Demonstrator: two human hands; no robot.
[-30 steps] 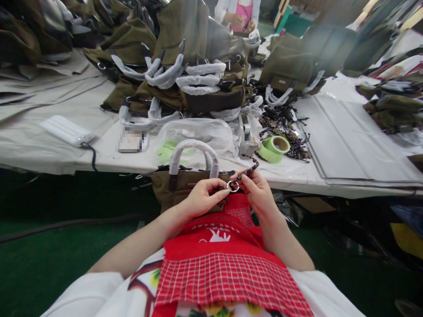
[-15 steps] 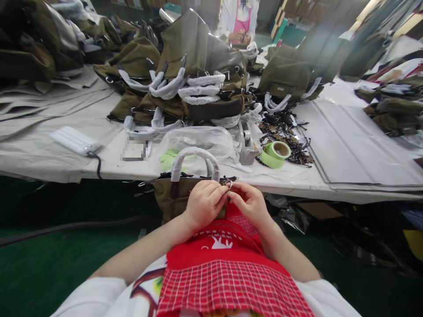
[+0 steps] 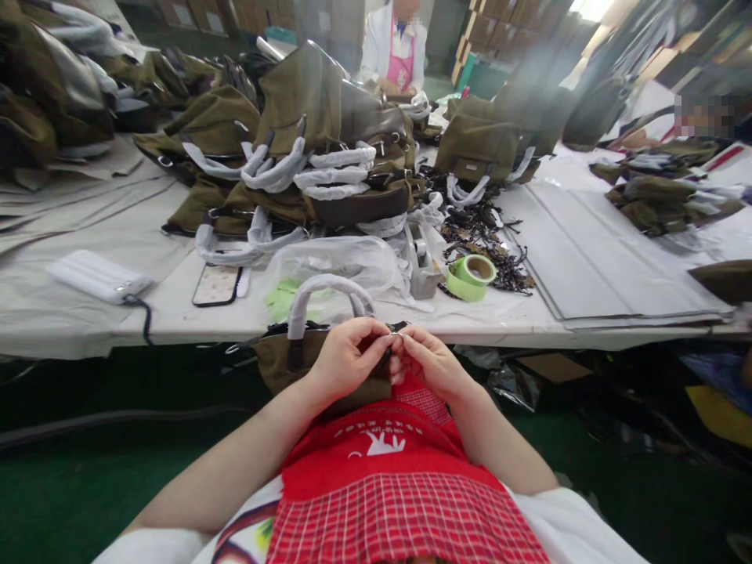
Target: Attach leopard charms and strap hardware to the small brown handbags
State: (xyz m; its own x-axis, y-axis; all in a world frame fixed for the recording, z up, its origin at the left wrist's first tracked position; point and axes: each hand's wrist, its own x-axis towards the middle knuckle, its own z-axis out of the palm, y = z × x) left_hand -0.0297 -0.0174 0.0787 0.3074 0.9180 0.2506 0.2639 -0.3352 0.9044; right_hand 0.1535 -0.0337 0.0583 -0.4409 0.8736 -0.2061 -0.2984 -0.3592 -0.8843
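Left hand (image 3: 348, 356) and right hand (image 3: 432, 362) pinch metal ring (image 3: 397, 334) between fingertips, near table edge, right of bag handle (image 3: 299, 301). Ring turned edge-on; dark cord, clear second ago, mostly hidden. Ring work seemingly unfinished.

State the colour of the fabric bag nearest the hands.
Olive-brown fabric bag, clearest in the head view.

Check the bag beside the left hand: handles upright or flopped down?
Upright: both white-wrapped handles arch above the top of the bag.
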